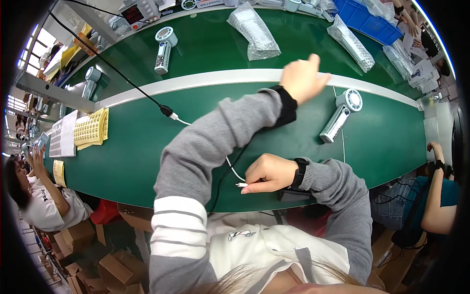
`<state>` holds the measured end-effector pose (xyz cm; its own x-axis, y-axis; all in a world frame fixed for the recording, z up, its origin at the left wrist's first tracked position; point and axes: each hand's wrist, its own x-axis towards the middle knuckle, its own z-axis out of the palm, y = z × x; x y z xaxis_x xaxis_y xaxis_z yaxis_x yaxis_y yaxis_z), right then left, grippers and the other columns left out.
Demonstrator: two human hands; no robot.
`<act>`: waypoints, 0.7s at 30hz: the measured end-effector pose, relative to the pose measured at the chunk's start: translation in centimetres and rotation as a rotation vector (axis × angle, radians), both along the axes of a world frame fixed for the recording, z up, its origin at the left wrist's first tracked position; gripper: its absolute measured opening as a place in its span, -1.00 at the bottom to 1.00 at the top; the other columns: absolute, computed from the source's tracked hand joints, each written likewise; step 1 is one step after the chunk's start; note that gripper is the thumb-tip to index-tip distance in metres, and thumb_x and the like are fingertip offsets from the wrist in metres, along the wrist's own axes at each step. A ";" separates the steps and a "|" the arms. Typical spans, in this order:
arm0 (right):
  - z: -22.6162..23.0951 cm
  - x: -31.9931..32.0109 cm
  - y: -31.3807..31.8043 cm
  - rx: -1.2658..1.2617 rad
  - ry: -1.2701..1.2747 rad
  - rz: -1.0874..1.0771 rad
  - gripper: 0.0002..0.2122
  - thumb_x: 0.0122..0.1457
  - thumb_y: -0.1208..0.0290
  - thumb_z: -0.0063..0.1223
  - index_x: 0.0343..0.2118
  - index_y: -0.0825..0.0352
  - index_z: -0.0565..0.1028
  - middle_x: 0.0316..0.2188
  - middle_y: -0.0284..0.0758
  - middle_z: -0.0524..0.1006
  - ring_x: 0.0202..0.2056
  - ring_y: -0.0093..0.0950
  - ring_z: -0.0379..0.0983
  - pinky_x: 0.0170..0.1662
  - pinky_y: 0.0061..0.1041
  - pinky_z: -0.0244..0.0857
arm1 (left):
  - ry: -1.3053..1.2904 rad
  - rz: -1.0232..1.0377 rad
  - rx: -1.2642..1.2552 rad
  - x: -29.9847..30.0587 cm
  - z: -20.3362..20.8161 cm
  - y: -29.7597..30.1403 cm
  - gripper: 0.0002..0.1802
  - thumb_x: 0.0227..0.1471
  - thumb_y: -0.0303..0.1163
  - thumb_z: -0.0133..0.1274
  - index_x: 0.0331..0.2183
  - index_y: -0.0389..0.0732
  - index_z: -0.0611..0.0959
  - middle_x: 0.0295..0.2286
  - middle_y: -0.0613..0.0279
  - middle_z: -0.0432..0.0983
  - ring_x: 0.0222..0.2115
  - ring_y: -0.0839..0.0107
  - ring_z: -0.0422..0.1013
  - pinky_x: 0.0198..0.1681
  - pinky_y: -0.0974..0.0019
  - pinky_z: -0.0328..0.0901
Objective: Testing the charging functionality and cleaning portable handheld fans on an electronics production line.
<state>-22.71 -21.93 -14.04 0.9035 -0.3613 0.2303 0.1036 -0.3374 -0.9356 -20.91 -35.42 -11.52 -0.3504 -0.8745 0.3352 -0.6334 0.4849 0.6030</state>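
My left hand (304, 81) reaches across the green bench near its pale dividing strip. Two of its digits stick out apart, slightly blurred, and I see nothing in it. A light grey handheld fan (335, 122) with a round head lies just to its right, not touched. Closer to me, my right hand (268, 174) pinches a white charging cable (235, 171) by its plug end, between thumb and fingers. The cable runs up under my left forearm to a black plug adapter (166, 110) on a black cord.
Beyond the strip lie another handheld fan (165, 49), bubble-wrapped packages (253, 33) and a blue bin (367, 22). Yellow label sheets (91, 128) lie on the left. One person sits at the left, and another person's arm (439, 196) shows at the right. Cardboard boxes (122, 267) stand below the bench.
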 end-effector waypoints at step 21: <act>0.4 1.3 -2.0 0.270 0.052 -0.028 -0.72 0.09 0.41 -0.04 -0.72 0.41 0.42 -0.74 -0.34 0.41 -0.68 -0.58 0.31 -0.61 -0.59 0.13 | 0.795 0.377 0.516 23.8 0.1 -6.9 -0.55 -0.11 -0.21 0.10 -0.34 -0.43 0.41 -0.47 0.03 0.44 -0.47 0.31 0.44 -0.43 0.22 0.36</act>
